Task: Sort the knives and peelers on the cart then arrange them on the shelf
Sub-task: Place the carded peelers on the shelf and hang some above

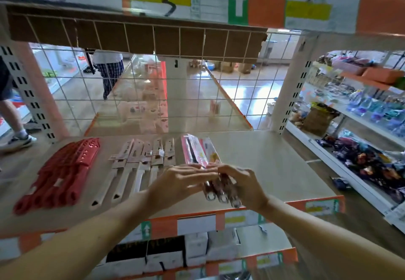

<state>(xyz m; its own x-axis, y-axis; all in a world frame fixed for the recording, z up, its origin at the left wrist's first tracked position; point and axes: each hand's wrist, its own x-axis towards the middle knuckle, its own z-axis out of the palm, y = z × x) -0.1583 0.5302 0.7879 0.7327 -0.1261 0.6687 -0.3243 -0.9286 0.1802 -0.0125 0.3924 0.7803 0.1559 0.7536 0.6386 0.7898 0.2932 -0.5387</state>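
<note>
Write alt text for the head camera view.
The right hand grips a bundle of pink-packed knives on a shelf, the left hand touching it. Left of them lie a row of white-handled knives and a stack of red packs.

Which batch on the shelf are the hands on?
The rightmost, pink-packaged batch: right hand grips its handles, left hand touches it. Red batch and beige batch lie apart.

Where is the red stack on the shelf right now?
In the head view, the red stack lies at the shelf's left end, just left of the white-handled knives.
</note>
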